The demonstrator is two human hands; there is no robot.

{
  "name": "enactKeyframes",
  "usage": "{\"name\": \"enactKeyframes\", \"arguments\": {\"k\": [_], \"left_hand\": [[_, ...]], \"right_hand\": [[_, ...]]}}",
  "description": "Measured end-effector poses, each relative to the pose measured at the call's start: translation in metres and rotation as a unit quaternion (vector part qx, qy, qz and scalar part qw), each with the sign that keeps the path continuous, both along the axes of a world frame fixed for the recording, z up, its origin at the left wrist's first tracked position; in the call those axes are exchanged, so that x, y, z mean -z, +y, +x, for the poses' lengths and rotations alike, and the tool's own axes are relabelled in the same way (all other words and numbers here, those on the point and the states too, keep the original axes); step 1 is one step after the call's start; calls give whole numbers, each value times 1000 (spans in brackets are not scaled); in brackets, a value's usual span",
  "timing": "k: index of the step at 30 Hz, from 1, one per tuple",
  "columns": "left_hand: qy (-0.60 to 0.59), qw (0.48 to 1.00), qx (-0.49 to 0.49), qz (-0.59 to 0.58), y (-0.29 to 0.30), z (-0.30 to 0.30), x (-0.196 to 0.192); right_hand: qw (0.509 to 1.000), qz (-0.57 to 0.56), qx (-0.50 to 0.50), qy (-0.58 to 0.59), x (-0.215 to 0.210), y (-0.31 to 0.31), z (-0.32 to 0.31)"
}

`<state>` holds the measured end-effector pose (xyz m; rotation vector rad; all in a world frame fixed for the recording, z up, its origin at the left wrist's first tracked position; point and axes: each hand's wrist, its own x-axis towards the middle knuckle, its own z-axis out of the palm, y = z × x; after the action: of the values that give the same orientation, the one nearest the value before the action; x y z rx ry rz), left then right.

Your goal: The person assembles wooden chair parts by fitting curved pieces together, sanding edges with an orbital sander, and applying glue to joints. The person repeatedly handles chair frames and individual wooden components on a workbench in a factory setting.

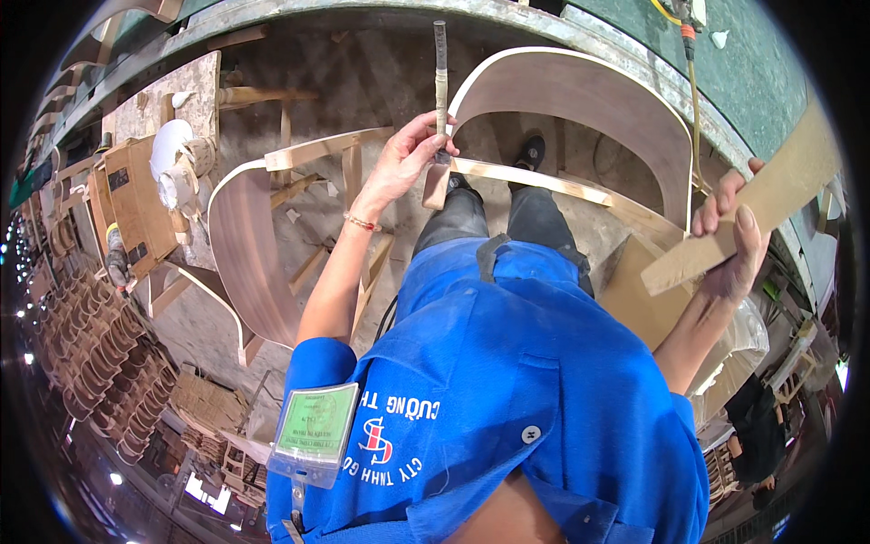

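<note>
My left hand point(412, 159) has its thumb and fingers closed around the lower part of a slim stick-like tool point(441, 77) with a pale wrapped shaft and a dark end. The tool stands upright over the corner of a curved wooden chair frame point(571, 77), where a straight rail point(535, 179) meets a short leg end point(436, 186). My fingers are beside that corner; whether they touch the wood I cannot tell. My right hand point(729, 236), off to the right, grips a flat tan strip point(770, 195) between thumb and fingers. Its material is unclear.
A second curved chair frame point(245, 236) stands to the left. Beyond it are a wooden box-like stand point(136, 204) and a power tool point(116, 254). A green-topped bench point(625, 27) runs along the far side, with a yellow air hose point(693, 100). Stacked curved parts point(104, 354) fill the lower left.
</note>
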<state>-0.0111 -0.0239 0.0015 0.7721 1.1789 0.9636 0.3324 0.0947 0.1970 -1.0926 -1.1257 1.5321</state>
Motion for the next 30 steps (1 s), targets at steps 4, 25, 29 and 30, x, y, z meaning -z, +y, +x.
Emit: {"name": "enactKeyframes", "arguments": {"k": [4,25,29,30], "left_hand": [[-19,1000,-14,8,-2,-3,5],[18,999,22,18,0,-6,5],[25,999,27,26,0,-5,5],[27,999,25,28,0,-4,4]], "right_hand": [[990,-35,14,-137,-7,-9,8],[916,-147,-91,-362,83,-92,59],[917,-150,-76,-361,79,-88,59],[917,-150,-74,-361,79,-87,58]]}}
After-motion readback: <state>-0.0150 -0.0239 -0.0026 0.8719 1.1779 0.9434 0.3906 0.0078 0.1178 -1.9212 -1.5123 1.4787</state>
